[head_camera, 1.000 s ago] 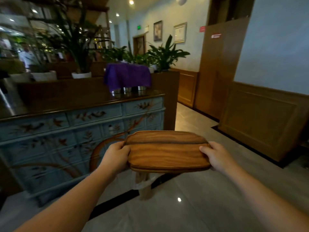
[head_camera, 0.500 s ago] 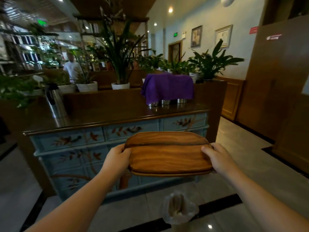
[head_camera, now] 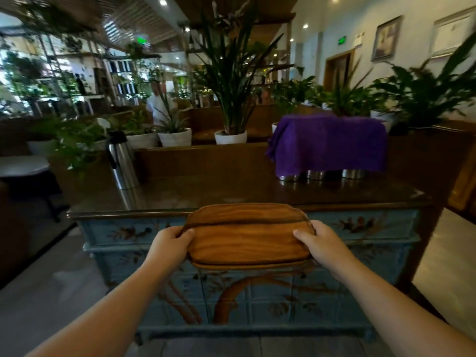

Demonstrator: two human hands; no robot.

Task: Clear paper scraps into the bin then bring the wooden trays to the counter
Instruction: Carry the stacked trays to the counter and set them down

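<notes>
I hold a stack of oval wooden trays (head_camera: 247, 238) level in front of my chest. My left hand (head_camera: 170, 243) grips the stack's left end and my right hand (head_camera: 322, 243) grips its right end. The stack hovers just before the front edge of the counter (head_camera: 206, 194), a dark wooden top on a blue painted cabinet with drawers. No paper scraps or bin are in view.
On the counter stand a steel thermos jug (head_camera: 122, 161) at the left and a purple cloth (head_camera: 327, 145) draped over steel cups at the right. Potted plants (head_camera: 230, 99) line the ledge behind. A person in white (head_camera: 157, 104) stands far back. Tiled floor lies on both sides.
My view has swung left and closer, so the counter now faces me squarely. The bagged bin seen on the floor earlier has dropped out of view. Both hands keep their hold on the trays.
</notes>
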